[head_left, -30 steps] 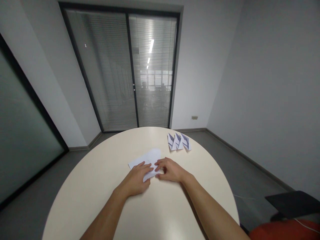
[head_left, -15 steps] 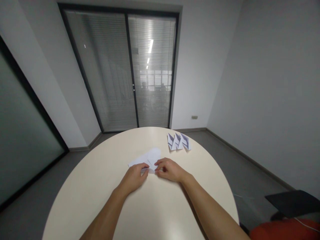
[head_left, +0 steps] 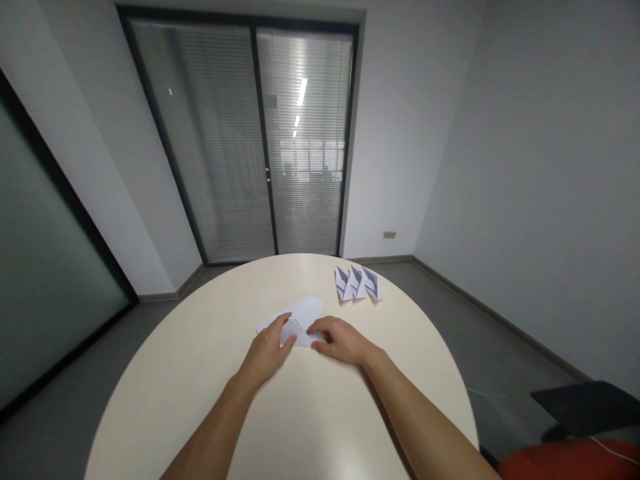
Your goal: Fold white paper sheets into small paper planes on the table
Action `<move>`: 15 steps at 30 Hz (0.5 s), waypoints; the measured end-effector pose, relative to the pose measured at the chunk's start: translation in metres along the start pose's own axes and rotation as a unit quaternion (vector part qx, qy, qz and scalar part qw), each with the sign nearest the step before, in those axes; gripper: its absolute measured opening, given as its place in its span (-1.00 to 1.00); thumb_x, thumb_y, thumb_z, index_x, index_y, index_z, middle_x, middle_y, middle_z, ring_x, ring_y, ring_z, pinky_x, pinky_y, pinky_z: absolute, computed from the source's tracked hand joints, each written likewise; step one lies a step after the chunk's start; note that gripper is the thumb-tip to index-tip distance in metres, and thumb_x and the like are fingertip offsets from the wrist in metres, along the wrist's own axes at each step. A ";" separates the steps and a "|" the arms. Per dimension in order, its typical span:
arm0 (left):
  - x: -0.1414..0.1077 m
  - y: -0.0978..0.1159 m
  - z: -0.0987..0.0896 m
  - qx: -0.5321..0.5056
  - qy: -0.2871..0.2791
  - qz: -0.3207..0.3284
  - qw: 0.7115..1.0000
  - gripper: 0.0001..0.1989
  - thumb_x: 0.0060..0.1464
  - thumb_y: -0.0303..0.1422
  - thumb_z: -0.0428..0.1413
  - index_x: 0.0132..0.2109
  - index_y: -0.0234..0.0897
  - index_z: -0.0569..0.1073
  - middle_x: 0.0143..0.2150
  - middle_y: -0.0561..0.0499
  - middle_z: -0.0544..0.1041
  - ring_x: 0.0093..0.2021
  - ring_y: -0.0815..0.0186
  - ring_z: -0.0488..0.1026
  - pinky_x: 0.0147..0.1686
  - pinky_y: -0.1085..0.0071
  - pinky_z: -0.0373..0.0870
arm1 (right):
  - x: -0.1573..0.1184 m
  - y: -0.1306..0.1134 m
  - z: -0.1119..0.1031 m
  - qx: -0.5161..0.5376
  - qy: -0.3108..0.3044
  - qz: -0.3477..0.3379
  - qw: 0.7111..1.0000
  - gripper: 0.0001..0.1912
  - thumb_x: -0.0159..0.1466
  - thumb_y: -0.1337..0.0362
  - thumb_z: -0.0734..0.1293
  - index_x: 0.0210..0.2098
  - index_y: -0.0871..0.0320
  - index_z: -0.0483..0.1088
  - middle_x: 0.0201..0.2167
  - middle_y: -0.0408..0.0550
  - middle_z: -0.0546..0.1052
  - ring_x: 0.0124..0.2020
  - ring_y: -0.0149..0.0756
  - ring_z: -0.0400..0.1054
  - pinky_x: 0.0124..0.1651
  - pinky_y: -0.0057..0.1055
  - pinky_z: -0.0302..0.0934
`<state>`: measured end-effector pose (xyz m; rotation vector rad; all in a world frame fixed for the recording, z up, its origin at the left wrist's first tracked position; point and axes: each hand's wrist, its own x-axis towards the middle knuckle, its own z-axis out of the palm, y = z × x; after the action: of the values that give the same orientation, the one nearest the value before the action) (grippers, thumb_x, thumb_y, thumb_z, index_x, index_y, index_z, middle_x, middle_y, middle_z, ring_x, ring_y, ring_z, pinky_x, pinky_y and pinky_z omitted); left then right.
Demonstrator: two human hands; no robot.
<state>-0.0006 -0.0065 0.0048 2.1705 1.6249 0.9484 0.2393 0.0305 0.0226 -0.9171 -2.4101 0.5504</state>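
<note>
Your left hand (head_left: 263, 350) curls round the near-left edge of the white paper (head_left: 307, 312), on the pale table (head_left: 300, 413); your right (head_left: 341, 339) pinches its right edge. It looks light, soft, easily creased: take the edges gently. Beyond, to the right, sit 3 folded pieces (head_left: 357, 284).

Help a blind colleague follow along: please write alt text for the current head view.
A left hand and right hand touch white paper on a round table; folded paper pieces lie beyond, to the right.
</note>
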 end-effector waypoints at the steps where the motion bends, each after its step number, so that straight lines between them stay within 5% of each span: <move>1: 0.000 -0.001 0.002 0.003 0.004 0.006 1.000 -0.49 0.24 -0.29 0.05 0.29 -0.28 0.28 0.24 -0.20 0.47 0.20 0.08 0.45 0.22 0.12 0.35 | 0.000 0.000 0.000 -0.002 -0.001 0.007 1.000 -0.63 0.22 0.27 0.42 0.02 0.13 0.56 -0.12 0.02 0.63 -0.17 -0.19 0.48 -0.04 -0.33 0.30; 9: -0.002 -0.011 0.014 0.034 0.034 0.071 0.996 -0.40 0.22 -0.34 0.08 0.36 -0.21 0.17 0.31 -0.18 0.36 0.30 0.08 0.33 0.30 0.05 0.27 | -0.001 0.001 0.003 -0.008 0.002 0.010 1.000 -0.47 0.20 0.23 0.44 0.16 0.14 0.47 -0.14 0.04 0.62 -0.27 -0.23 0.45 -0.10 -0.33 0.30; 15: -0.001 -0.008 0.008 0.088 0.037 0.085 0.992 -0.51 0.20 -0.40 0.09 0.27 -0.21 0.33 0.33 -0.16 0.34 0.32 0.06 0.26 0.32 0.04 0.21 | 0.000 0.001 0.003 -0.007 0.003 -0.005 1.000 -0.45 0.16 0.24 0.46 0.15 0.13 0.49 -0.13 0.05 0.63 -0.17 -0.15 0.47 0.00 -0.27 0.31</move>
<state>-0.0014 -0.0032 -0.0056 2.4531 1.6345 0.9763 0.2379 0.0303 0.0192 -0.9114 -2.4138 0.5276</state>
